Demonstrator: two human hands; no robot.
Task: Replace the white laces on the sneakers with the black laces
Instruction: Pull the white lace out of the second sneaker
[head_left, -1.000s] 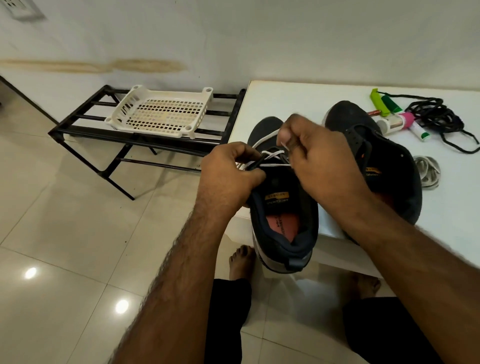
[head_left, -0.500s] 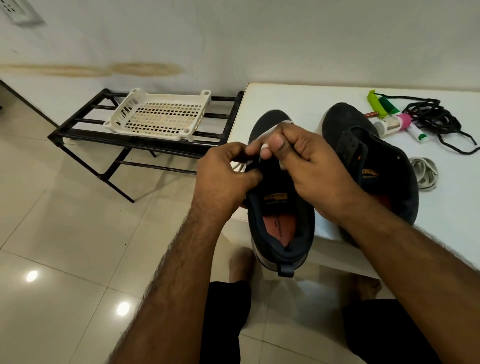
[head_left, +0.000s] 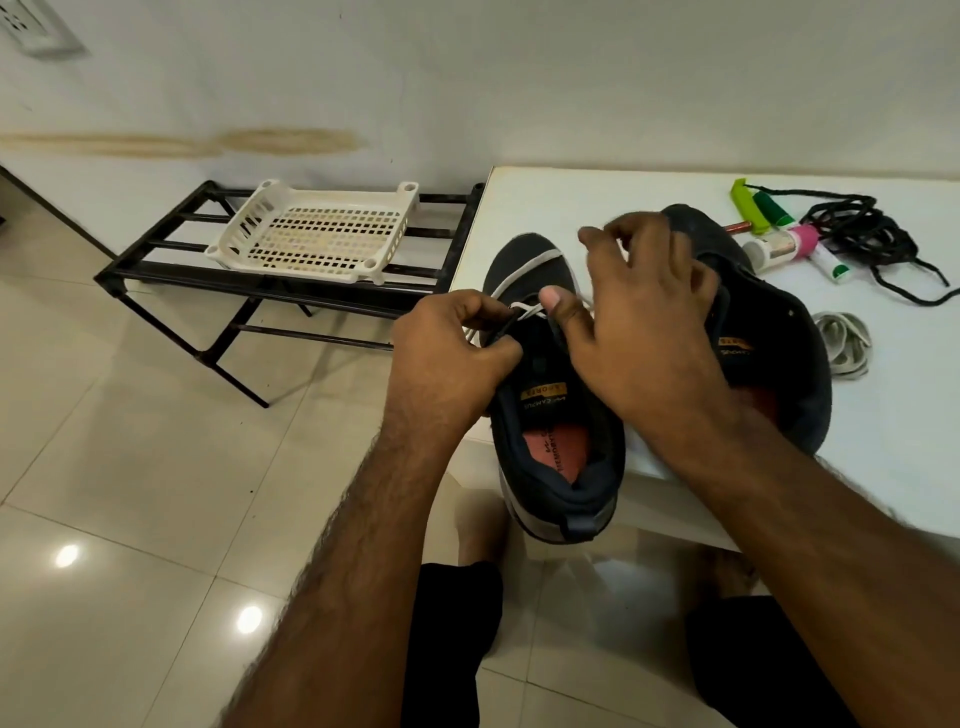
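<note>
A dark sneaker (head_left: 550, 431) lies at the white table's (head_left: 893, 415) front left corner, heel over the edge, with a white lace (head_left: 527, 310) still crossing its lower eyelets. My left hand (head_left: 457, 348) pinches the sneaker's left eyelet flap beside that lace. My right hand (head_left: 639, 322) hovers over the tongue with fingers loosely spread. Its thumb rests by the lace. The second dark sneaker (head_left: 769, 322) lies to the right, partly behind my right hand. A coiled white lace (head_left: 844, 343) sits beside it, and the black laces (head_left: 862, 228) are piled at the back right.
Small tubes and a green object (head_left: 779, 244) lie near the black laces. A black metal rack (head_left: 171, 260) holding a white perforated basket (head_left: 317, 234) stands left of the table against the wall. Glossy tile floor (head_left: 156, 467) spreads below, with my legs under the table edge.
My right hand has let go of its pinch on the white lace and spread its fingers above the shoe. My left hand has kept its grip on the eyelet flap.
</note>
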